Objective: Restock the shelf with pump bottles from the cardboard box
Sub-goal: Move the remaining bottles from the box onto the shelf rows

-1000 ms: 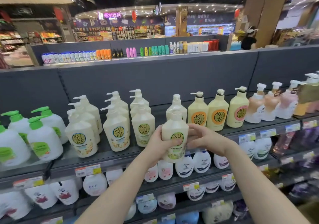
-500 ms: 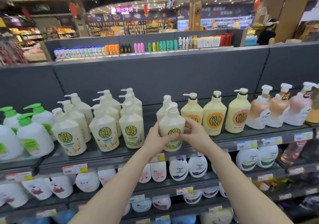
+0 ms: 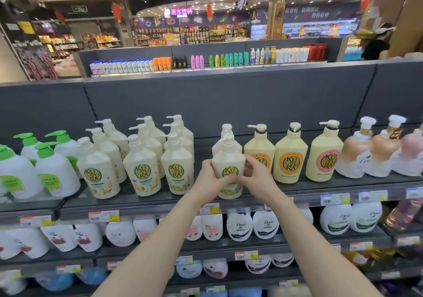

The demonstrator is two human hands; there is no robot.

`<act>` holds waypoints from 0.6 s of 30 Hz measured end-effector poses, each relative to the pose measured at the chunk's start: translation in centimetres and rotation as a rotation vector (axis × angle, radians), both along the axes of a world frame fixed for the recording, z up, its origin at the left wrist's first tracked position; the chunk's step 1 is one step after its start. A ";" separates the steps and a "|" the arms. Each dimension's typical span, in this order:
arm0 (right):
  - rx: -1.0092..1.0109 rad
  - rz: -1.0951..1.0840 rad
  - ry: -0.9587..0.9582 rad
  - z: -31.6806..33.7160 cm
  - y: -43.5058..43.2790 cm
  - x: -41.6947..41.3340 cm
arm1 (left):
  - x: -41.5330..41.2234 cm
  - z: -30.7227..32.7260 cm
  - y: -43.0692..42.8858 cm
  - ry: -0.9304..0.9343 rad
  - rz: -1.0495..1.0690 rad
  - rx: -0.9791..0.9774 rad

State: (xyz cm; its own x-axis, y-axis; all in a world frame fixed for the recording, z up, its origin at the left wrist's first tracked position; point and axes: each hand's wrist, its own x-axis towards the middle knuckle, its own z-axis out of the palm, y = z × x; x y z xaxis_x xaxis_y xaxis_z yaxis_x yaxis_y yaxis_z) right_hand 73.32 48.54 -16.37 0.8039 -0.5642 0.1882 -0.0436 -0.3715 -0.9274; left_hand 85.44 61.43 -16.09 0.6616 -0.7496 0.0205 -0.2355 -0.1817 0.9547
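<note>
At the front edge of the top shelf [image 3: 148,201], just below the middle of the view, both hands wrap around one cream pump bottle [image 3: 229,159]. The left hand [image 3: 208,178] grips its side at nine o'clock and the right hand [image 3: 259,176] grips at three o'clock. The fingers of both curl over the green round label, and their fingertips nearly meet. The bottle stands upright with its pump head on top. Whether its base already touches the shelf cannot be told.

Straight behind it, at twelve o'clock, stands a second cream bottle [image 3: 226,132] of the same shape. At nine o'clock of the held bottle, three files of cream Kuyura bottles [image 3: 142,173] run back toward the grey back panel [image 3: 229,99]. Farther along at nine o'clock are white bottles with green pumps [image 3: 56,173].

At three o'clock stand three yellow bottles [image 3: 289,157], the nearest partly hidden by the right hand. Beyond them are peach and pink Dove bottles [image 3: 357,154]. At six o'clock, the lower shelves hold white Dove bottles [image 3: 240,225] behind price tags [image 3: 104,215].

At twelve o'clock, over the panel, another aisle shows a row of coloured bottles [image 3: 206,62]. At two o'clock stands a person in a dark top [image 3: 375,45].
</note>
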 end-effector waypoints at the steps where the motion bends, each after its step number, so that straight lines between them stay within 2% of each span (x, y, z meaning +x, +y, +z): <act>1: -0.001 -0.008 0.002 0.1 -0.1 -0.1 | 0.0 0.0 0.1 0.008 -0.005 -0.002; 18: -0.026 -0.102 0.010 -1.2 -0.3 2.0 | 1.8 -2.0 -0.4 -0.083 0.017 -0.052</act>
State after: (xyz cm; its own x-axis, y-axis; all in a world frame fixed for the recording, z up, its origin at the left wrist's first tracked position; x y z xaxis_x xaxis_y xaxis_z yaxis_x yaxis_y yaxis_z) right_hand 75.36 48.25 -17.56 0.7445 -0.6382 0.1959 -0.0915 -0.3882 -0.9170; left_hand 87.23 61.07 -18.10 0.6689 -0.7344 0.1147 -0.3113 -0.1368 0.9404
